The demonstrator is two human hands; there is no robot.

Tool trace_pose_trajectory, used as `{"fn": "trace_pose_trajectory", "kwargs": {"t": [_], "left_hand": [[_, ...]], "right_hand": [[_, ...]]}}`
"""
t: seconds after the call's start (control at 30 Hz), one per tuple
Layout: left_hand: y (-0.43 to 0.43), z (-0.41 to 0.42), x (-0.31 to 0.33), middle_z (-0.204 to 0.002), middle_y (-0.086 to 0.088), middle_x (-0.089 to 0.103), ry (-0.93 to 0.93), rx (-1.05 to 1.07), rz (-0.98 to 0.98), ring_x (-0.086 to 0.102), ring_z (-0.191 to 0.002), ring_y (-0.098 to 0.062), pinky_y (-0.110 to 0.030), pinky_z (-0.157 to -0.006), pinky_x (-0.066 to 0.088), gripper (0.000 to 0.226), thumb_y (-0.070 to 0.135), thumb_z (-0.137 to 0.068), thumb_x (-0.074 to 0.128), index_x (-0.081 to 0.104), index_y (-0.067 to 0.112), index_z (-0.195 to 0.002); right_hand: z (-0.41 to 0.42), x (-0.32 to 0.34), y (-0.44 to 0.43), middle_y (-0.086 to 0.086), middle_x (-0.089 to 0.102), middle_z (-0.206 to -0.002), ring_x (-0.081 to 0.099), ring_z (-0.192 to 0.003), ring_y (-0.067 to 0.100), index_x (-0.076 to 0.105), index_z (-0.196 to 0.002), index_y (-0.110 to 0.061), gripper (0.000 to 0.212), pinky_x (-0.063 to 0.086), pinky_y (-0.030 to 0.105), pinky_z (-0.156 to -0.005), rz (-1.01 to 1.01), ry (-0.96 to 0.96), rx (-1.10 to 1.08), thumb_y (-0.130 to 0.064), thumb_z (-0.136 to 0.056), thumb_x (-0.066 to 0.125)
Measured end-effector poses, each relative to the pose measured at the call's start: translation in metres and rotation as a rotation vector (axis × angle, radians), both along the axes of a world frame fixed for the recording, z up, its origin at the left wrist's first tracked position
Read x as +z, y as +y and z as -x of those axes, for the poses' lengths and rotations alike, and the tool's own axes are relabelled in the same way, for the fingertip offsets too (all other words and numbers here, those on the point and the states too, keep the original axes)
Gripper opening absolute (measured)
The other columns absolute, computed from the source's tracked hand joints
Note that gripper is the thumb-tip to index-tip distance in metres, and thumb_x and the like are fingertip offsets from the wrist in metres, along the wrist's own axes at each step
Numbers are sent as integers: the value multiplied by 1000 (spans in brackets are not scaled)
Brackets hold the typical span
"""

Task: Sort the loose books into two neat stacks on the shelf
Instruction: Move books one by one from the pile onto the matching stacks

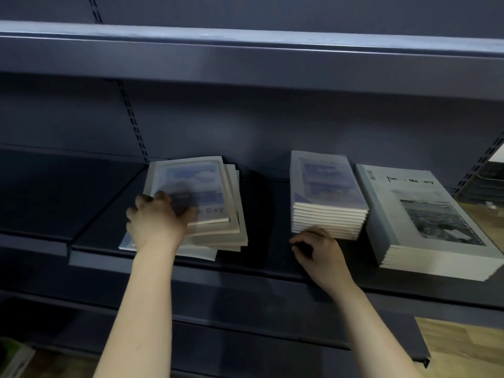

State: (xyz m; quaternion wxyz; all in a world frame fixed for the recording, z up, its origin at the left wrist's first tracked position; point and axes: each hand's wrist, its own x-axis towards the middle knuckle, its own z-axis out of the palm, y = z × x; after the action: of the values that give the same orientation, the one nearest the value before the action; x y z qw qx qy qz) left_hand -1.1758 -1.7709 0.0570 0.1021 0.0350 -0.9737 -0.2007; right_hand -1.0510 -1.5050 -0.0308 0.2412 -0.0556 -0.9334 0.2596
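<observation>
A loose, fanned pile of blue-covered books (215, 208) lies on the dark shelf (261, 268), left of centre. My left hand (156, 219) grips the pile's top book at its near left corner; that part is blurred. To the right stands a neat stack of the same blue-covered books (327, 197). My right hand (321, 252) rests on the shelf in front of that stack, its fingers curled, touching the stack's lower edge and holding nothing. Further right is a neat stack of larger grey books (433, 222) with a black-and-white photo on the cover.
The upper shelf (245, 55) overhangs the books closely. A slotted upright (133, 121) runs down the back panel behind the loose pile. Bare shelf lies at the left (54, 192). A wooden floor (463, 347) shows at the lower right.
</observation>
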Motion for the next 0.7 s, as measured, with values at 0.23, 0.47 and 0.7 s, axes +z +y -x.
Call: {"fn": "trace_pose_trajectory", "kwargs": {"t": [0.23, 0.47, 0.7], "left_hand": [[-6, 15, 0, -117, -16, 59, -76, -2, -186, 56, -107, -35, -38, -79, 47, 87, 68, -62, 71, 54, 7, -122], [20, -14, 2, -87, 0, 60, 192, -184, -745, 63, -76, -21, -28, -43, 50, 22, 31, -100, 42, 45, 14, -113], [62, -35, 3, -80, 3, 65, 151, -363, -1016, 59, -54, -11, -27, -39, 45, 10, 27, -100, 43, 51, 20, -102]], "right_hand": [[-1, 0, 0, -11, 59, -88, 54, -93, 9, 72, -89, -21, 17, 35, 11, -79, -6, -5, 3, -8, -78, 72], [-7, 8, 0, -10, 63, -91, 59, -90, 4, 72, -93, -22, 17, 43, 12, -79, 85, 24, 31, -10, -82, 69], [-19, 43, -3, -9, 70, -87, 66, -82, 4, 70, -92, -23, 9, 50, 15, -73, 420, 90, 44, -20, -92, 61]]}}
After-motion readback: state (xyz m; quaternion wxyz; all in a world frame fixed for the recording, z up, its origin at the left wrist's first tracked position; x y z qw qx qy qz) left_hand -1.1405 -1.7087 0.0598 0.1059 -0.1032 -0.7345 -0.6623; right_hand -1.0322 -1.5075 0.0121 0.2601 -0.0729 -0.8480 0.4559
